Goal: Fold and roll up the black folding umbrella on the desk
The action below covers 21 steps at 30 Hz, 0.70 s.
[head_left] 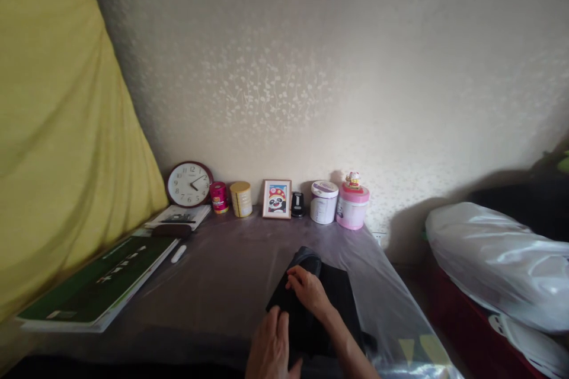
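A black, soft, flat item [340, 284], perhaps a bag or folded cloth, lies on the near part of the table; its exact kind is unclear. A dark rounded fold or strap [307, 257] rises at its far end. My right hand [309, 290] is on top of it, fingers curled in and closed against the black material near that fold. At the item's near left edge is my left hand [272, 337], its fingers stretched forward and the thumb apart. The lower part of the left hand is cut off by the frame.
Along the wall stand a clock [190, 185], a magenta can [219, 197], a yellow can [241, 199], a framed panda picture [277, 199] and two tubs [324, 202]. A green book [102, 278] lies left, beside a yellow curtain [66, 130]. White plastic bag [498, 266] at right.
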{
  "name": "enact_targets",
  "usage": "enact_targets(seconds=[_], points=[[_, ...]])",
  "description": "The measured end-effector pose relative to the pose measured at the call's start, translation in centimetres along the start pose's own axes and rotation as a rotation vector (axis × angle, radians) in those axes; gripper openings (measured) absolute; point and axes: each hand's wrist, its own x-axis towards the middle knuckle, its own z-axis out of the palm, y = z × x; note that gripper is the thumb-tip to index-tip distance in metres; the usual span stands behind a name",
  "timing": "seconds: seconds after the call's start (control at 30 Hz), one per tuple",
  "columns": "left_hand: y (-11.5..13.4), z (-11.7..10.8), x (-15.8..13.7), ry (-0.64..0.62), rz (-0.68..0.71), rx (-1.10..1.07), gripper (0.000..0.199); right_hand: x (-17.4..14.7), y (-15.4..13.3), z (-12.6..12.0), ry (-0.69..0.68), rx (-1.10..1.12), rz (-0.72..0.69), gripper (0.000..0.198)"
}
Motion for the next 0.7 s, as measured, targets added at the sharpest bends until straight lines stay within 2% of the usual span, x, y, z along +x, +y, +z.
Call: enact_targets(seconds=[0.1,0.17,0.3,0.4,0.53,0.7], points=[[0.9,0.4,0.8,0.053,0.066,0.015,0.084,-0.5,0.0,0.2,0.007,-0.063,-0.046,0.028],[1.5,1.5,1.4,0.055,0.048,0.038,0.089,-1.0,0.0,0.2,0.020,-0.121,-0.118,0.028],[1.5,4.2,2.1,0.092,0.031,0.058,0.081,-1.7,0.2,-0.1,0.034,-0.194,-0.280,0.025],[1.2,5.6,2.2,0.169,0.017,0.087,0.075,-1.0,1.0,-0.2,0.036,-0.207,-0.327,0.025],[1.1,6.6,2.5,0.208,-0.023,0.118,0.070,1.2,2.8,-0.1,0.044,-0.250,-0.320,0.027],[0.7,6.8,2.9,0.151,-0.041,0.071,0.070,4.1,4.3,-0.3,0.053,-0.329,-0.224,0.030]])
